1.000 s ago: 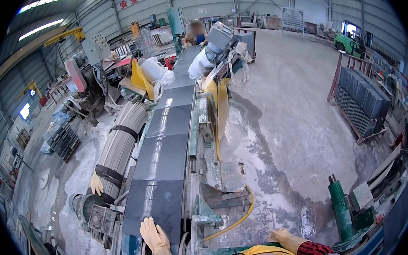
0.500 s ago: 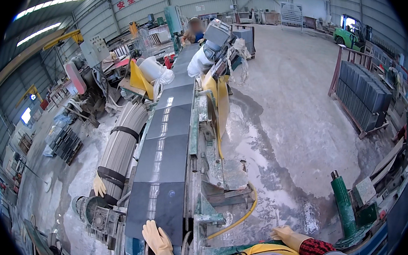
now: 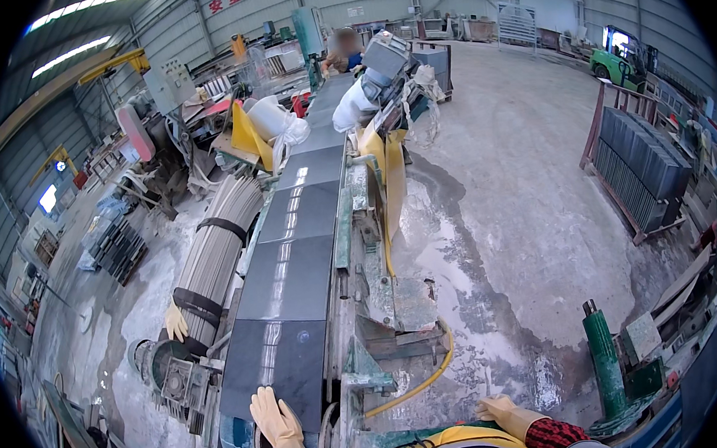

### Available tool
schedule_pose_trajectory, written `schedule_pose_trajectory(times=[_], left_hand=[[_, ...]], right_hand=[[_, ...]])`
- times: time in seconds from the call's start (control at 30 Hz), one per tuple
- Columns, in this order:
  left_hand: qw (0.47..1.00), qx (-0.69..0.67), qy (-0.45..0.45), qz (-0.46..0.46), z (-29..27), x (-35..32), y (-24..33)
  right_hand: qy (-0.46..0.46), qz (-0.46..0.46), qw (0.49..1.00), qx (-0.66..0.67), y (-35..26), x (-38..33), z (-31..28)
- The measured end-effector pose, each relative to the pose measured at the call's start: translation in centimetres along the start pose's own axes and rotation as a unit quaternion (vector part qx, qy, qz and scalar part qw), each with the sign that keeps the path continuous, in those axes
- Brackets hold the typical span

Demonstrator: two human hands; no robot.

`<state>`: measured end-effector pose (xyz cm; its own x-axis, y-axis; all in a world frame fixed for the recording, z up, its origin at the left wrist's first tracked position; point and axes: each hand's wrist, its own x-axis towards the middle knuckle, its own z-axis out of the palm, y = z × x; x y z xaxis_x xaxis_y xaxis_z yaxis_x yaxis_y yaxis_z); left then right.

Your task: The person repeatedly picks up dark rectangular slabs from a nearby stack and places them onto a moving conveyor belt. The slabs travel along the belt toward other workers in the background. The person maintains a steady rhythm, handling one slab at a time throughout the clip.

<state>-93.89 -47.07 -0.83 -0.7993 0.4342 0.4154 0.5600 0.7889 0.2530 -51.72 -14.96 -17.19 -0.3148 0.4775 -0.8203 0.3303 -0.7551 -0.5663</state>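
At the conveyor's near end, the gloved left hand (image 3: 277, 424) lay flat, fingers spread, on a dark polished slab (image 3: 279, 369). The gloved right hand (image 3: 501, 409) hung open beside a yellow hose (image 3: 417, 384), gripping nothing.

Dark grey polished stone slab (image 3: 279, 367): square, flat, glossy; nearest of slab row on conveyor line; near edge under gloved left hand (image 3: 277, 420).

A stone-cutting workshop in a metal hall. Dark polished slabs (image 3: 288, 276) ride a long conveyor line (image 3: 350, 225). Right of it stands a rack of stacked slabs (image 3: 640, 164), with a forklift (image 3: 619, 56) beyond.
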Motion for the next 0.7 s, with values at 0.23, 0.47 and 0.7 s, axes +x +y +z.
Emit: schedule_pose_trajectory(times=[0.23, 0.47, 0.7], left_hand=[[1.000, -0.004, 0.004, -0.001, -0.4, -0.5, -0.2], [1.000, -0.010, -0.003, -0.006, -0.8, -0.7, -0.1], [1.000, -0.010, 0.004, -0.001, -0.7, -1.3, -0.7]], right_hand=[[0.002, -0.026, 0.999, -0.023, -0.8, -1.5, 0.9], [-0.003, -0.023, 1.000, -0.011, -0.3, -0.7, 0.4], [-0.011, -0.020, 1.000, 0.008, 0.0, -0.1, 0.0]])
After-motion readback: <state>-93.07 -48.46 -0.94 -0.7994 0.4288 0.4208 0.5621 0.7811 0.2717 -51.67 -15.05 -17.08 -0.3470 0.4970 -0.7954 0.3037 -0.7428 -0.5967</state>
